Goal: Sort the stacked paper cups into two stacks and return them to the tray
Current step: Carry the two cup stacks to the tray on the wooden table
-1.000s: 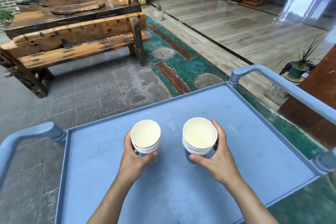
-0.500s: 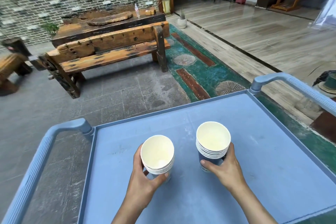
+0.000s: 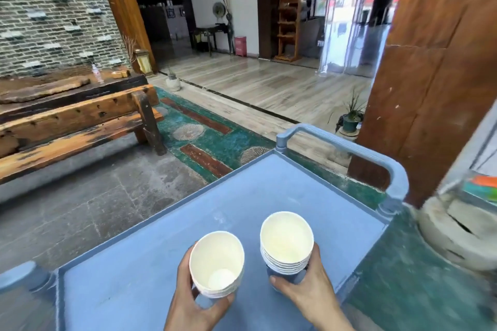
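Observation:
Two stacks of white-rimmed, blue-sided paper cups stand side by side over the blue tray (image 3: 242, 196) of a cart. My left hand (image 3: 193, 306) wraps around the base of the left stack (image 3: 216, 263), whose mouth tilts slightly towards me. The right stack (image 3: 286, 243) is gripped low on its blue side by my right hand (image 3: 306, 290). A gap separates the two stacks. Their bottoms are hidden behind my fingers, so I cannot tell whether they rest on the tray.
The cart has a raised rim and a blue handle (image 3: 349, 148) at the far right. A wooden bench (image 3: 80, 126) stands at the left, a potted plant (image 3: 351, 118) and a brown pillar (image 3: 430, 88) at the right.
The view has lifted and swung to the right, so the cups and both hands now sit low in the frame. Both hands keep hold of their stacks.

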A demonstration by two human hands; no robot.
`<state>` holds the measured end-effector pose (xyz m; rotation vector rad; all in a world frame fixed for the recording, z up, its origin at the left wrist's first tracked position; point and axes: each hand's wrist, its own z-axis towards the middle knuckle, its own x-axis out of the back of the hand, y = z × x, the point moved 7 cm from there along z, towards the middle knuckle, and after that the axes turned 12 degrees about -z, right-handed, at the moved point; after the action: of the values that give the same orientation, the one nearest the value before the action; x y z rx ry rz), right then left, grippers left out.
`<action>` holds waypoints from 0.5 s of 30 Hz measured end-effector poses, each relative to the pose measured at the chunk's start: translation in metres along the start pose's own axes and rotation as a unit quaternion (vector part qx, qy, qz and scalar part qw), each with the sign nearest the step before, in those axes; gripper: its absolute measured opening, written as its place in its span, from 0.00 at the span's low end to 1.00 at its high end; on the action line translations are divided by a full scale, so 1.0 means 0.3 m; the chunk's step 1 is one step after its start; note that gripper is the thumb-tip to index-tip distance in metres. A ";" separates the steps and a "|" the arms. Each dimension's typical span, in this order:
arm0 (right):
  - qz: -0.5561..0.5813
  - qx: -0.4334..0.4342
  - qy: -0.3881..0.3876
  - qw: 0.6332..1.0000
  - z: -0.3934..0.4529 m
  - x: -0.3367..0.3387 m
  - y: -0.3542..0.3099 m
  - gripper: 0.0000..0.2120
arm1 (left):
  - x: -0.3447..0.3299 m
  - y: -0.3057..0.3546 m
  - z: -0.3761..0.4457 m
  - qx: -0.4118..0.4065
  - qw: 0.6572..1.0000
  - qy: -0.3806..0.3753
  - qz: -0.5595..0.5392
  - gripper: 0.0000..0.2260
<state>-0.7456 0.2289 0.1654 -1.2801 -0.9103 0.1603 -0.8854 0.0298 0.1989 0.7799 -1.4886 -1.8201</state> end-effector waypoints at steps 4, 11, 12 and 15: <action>-0.013 -0.023 0.086 0.996 -0.135 0.111 0.000 0.39 | -0.064 0.042 -0.022 -0.012 0.997 -0.077 -0.020 0.42; -0.041 -0.035 0.208 0.977 -0.393 0.317 -0.001 0.41 | -0.212 0.069 -0.086 -0.007 0.981 -0.188 -0.041 0.41; -0.043 -0.043 0.227 0.972 -0.442 0.353 0.009 0.41 | -0.252 0.067 -0.102 -0.002 0.977 -0.206 -0.047 0.41; -0.056 -0.069 0.285 0.954 -0.600 0.462 0.043 0.42 | -0.401 0.069 -0.168 0.005 0.960 -0.272 -0.064 0.42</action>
<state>-0.5315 0.1772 0.2221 -1.3008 -0.4953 -0.3559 -0.7702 0.0920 0.2154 0.3939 -1.8149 -2.2475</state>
